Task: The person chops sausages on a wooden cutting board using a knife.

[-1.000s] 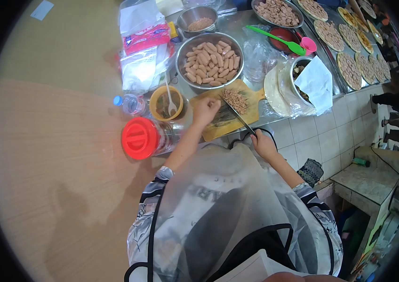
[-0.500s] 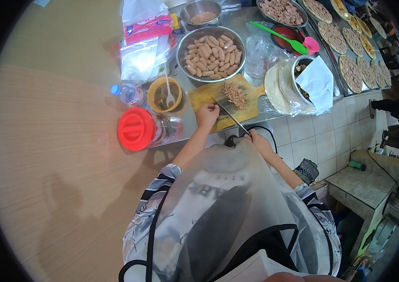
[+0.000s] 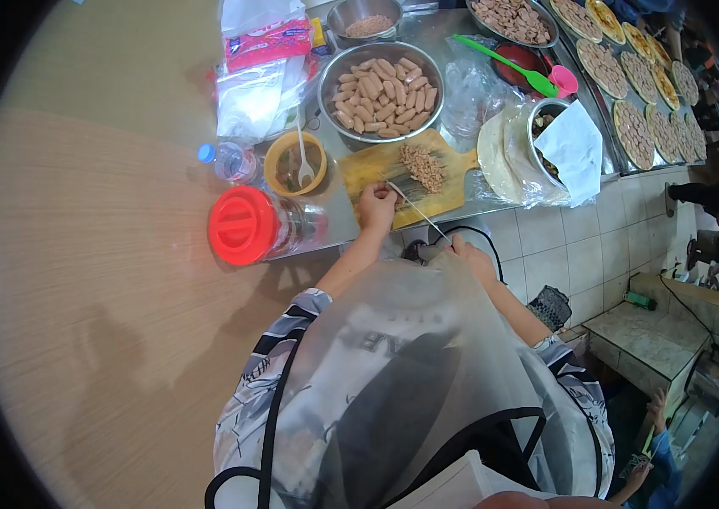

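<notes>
My left hand rests on the left part of a yellow wooden cutting board, fingers curled and pressed together. Small brown bits show by its fingertips; what it pinches is mostly hidden. In my right hand is the handle of a long knife. Its blade slants up and left across the board, the tip close to my left fingers. Beyond the blade lies a heap of chopped sausage. A steel bowl of whole sausages stands just behind the board.
Left of the board are a yellow tub with a white spoon, a water bottle and a red-lidded jar. To the right sit flatbreads and a pot under white paper. Another person's hands show at lower right.
The knife's blade has turned, looking paler, and its tip has shifted slightly down and right. My left hand has moved slightly right. Another person's hands have come into view at lower right.
</notes>
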Motion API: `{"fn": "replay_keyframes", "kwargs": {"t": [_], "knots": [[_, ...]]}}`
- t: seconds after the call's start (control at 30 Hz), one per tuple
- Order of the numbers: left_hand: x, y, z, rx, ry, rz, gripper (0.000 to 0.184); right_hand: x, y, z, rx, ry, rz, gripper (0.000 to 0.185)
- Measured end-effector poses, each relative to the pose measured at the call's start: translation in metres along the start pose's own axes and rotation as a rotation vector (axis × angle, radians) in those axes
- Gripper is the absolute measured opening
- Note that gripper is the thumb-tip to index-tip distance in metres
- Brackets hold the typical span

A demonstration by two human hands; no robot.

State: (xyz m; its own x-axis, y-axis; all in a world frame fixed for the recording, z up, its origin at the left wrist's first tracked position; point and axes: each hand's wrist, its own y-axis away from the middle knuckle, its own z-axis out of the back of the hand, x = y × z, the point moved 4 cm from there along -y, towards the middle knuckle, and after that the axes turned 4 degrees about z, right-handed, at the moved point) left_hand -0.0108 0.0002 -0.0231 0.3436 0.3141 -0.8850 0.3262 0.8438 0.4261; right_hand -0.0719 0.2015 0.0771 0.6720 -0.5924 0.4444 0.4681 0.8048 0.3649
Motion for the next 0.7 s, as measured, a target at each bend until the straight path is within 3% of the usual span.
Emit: {"fn": "replay_keyframes", "kwargs": {"t": [0.27,0.33,0.43,0.7], "knots": [[0.008,-0.006,-0.002,-0.026,-0.017,-0.008,0.023,0.003,-0.005,0.005,0.074,-0.053,0.028,0.026],[0.005,-0.007,-0.003,-0.045,-0.157,-0.129,0.023,0.005,-0.012,0.005,0.075,-0.07,0.03,0.025],[0.001,-0.003,-0.003,-0.057,-0.207,-0.118,0.024,0.011,-0.029,0.002,0.095,-0.052,-0.011,0.024],[0.001,0.003,-0.002,-0.026,-0.045,-0.101,0.026,0.013,-0.06,-0.023,0.028,-0.064,-0.003,0.024]]}}
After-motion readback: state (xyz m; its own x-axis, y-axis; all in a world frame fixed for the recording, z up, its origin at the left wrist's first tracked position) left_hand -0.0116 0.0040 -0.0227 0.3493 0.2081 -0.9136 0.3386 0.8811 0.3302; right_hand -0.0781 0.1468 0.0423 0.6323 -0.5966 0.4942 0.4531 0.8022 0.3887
